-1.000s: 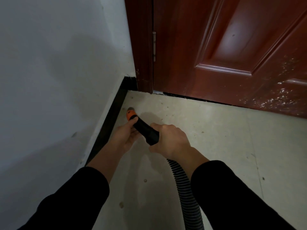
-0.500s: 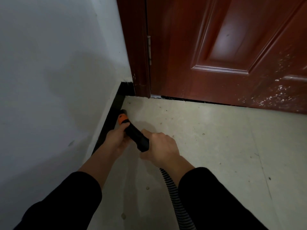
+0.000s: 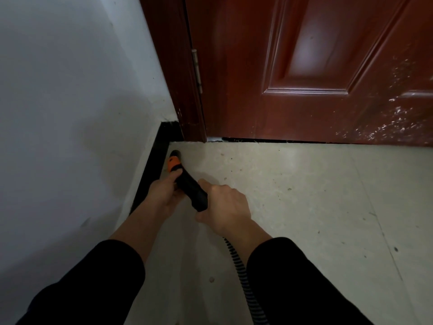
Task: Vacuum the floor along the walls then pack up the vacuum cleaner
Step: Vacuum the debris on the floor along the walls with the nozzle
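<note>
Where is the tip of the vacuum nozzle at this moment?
In the head view, left of centre, the nozzle tip lies beside the black skirting board, just short of the door frame.

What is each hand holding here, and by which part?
Both hold the vacuum nozzle: the left hand just behind its orange collar, thumb on top; the right hand around the rear end, where the ribbed hose joins.

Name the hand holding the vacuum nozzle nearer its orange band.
The left hand, thumb at the orange band of the black vacuum nozzle; the right hand grips its rear end.
</note>
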{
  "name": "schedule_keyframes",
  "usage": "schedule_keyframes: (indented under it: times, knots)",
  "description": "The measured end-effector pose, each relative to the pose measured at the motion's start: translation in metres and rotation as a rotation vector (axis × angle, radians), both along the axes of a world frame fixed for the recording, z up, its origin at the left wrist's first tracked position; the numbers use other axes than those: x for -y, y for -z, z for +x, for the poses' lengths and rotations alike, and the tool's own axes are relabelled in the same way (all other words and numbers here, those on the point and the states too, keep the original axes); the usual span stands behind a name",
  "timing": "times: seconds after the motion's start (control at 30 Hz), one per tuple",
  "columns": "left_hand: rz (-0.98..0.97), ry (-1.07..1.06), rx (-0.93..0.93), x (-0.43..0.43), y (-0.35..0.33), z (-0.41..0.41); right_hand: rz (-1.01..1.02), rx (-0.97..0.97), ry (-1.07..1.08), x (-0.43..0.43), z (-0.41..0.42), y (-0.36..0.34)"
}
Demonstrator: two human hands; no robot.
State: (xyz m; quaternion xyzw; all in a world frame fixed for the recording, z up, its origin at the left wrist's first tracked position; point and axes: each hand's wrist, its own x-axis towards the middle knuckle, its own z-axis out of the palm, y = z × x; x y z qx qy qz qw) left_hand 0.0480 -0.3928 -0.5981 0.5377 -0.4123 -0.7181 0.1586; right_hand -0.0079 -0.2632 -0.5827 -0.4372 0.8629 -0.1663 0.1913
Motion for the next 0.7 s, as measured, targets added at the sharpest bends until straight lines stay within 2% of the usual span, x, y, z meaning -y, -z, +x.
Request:
schedule_keyframes:
  times: [0.7]
  knots:
    - [-0.059,0.029,0.064,0.027,0.010,-0.014,-0.056,0.002,0.044,0.025,-0.006,0.016]
